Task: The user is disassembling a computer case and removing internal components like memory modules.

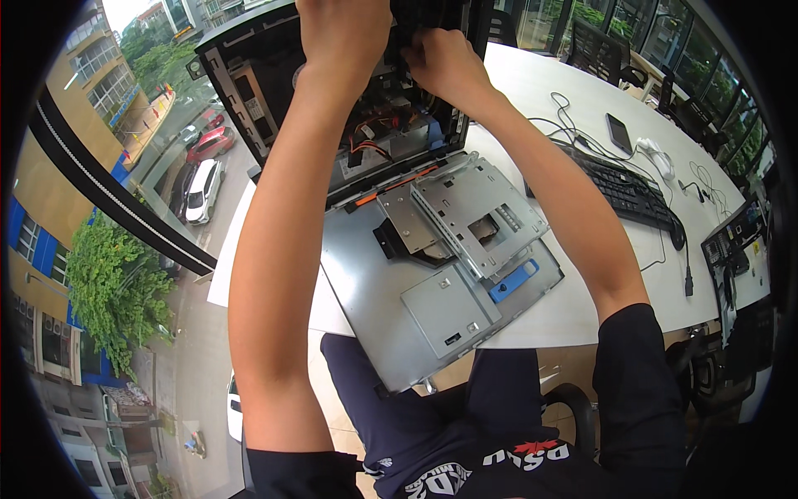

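Observation:
An open black desktop computer case (218,51) stands on the table in front of me, its inside facing me. My left hand (345,37) reaches to the upper part of the case, and its fingers are cut off by the picture's top edge. Deep at the case's right side is my right hand (449,68), fingers curled in; whatever they grip is hidden in the dark interior. Loose coloured cables (371,137) show below the hands. A silver side panel (357,266) lies toward me, with a metal drive bracket (482,212) and a blue latch (515,281) on it.
To the right on the white table (532,83) are a black keyboard (623,187), a phone (618,133), a white coiled cable (657,158) and a black power cord (688,283). The side panel overhangs the table's near edge above my legs. A window (150,166) borders the left.

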Demonstrator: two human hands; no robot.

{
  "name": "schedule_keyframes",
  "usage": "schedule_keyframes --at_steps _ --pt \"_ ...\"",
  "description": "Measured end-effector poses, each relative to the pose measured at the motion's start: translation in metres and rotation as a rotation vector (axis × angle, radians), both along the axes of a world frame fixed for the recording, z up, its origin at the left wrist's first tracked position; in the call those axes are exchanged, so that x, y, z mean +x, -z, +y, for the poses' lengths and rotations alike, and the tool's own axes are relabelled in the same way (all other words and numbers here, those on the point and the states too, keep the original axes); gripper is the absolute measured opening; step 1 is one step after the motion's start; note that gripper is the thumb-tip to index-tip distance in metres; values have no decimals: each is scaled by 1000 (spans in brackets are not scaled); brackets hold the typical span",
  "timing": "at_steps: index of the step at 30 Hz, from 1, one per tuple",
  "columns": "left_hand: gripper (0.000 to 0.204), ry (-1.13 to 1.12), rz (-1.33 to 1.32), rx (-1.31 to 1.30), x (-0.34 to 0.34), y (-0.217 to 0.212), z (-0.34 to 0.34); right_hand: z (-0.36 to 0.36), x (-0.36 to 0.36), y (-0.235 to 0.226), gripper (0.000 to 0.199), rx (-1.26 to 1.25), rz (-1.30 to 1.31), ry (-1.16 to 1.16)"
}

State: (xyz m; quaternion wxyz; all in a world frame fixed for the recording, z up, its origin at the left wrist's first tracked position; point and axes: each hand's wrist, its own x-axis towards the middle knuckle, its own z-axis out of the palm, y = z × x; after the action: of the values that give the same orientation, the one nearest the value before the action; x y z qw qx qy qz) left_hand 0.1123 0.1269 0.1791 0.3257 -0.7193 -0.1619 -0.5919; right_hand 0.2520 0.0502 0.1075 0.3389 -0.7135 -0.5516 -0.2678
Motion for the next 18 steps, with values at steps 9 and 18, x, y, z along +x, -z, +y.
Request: schedule_keyframes --at_steps 9,18 --pt "4 5 -4 -41 2 0 -2 -2 -5 -4 28 -73 58 29" --pt "7 7 8 -60 0 -6 -3 0 -7 -9 29 -72 13 12"
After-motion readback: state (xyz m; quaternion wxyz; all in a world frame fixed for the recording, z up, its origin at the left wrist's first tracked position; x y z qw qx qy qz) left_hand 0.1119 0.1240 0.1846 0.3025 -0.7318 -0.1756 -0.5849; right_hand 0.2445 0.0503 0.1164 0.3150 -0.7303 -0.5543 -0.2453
